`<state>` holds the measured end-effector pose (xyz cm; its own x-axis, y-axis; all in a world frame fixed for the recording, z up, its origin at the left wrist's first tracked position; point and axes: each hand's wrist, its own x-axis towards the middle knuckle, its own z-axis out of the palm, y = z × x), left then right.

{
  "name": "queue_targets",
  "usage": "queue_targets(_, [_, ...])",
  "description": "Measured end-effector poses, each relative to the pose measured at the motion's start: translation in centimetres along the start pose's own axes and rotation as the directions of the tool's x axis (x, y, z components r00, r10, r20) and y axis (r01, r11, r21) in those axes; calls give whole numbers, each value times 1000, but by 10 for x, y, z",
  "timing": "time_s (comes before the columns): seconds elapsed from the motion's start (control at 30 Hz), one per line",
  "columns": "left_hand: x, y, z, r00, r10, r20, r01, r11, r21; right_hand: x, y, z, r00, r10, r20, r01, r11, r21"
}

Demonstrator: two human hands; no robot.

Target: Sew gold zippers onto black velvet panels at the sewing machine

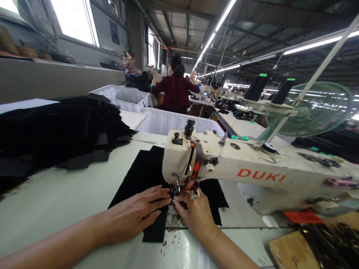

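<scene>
1. Your left hand (pixel 137 211) lies palm-down on the black cloth (pixel 137 172), fingers stretched out and nearly side by side. If they press unevenly, the layers could creep apart and the edges lose their line.
2. Your right hand (pixel 198 213) is curled in, thumb tip just beside the presser foot (pixel 176 191). Whether it pinches the cloth I cannot tell, as its fingertips are hidden.
3. The black cloth lies on the table (pixel 92 194), running beneath the head of the sewing machine (pixel 224 157) and showing again on its right. Drag on either side could skew it.
4. With 2 hands this near the presser foot (the needle is too small to make out), a fingertip could get caught if the machine ran while you were adjusting.
5. Black on black hides edges; a fold underneath could go unnoticed.
6. On your left, the pile of black pieces (pixel 61 130) is stacked loosely. A knock from your elbow could make its upper pieces slide.
</scene>
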<state>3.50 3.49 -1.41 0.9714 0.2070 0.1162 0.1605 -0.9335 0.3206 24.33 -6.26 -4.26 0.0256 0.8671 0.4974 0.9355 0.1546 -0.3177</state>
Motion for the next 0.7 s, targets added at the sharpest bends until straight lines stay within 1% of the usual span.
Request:
queue_targets(0.07, [2, 5, -1, 999, 50, -12, -49, 997, 66, -1, -1, 0, 1000, 1, -8, -1, 1000, 3])
queue_targets(0.17, [5, 6, -1, 995, 84, -61, -77, 990, 117, -3, 0, 1, 1000, -15, -24, 16, 999, 40])
queue_targets(0.23, [7, 4, 0, 991, 102, -85, -91, 989, 119, -5, 2, 2, 998, -40, -43, 42, 998, 46])
queue_targets(0.33, [9, -2, -1, 988, 116, -99, -105, 988, 114, -6, 3, 3, 995, -79, -55, 79, 997, 1])
queue_targets(0.47, [11, -7, -1, 986, 126, -106, -112, 986, 127, -5, 2, 0, 992, -120, -42, 117, 992, -55])
queue_targets(0.57, [11, -10, 1, 982, 131, -135, -114, 985, 128, -4, 0, -2, 986, -155, -56, 151, 985, -78])
queue_targets(0.7, [11, -11, 3, 975, 146, -166, -123, 982, 144, -4, 1, -1, 986, -155, -59, 150, 985, -83])
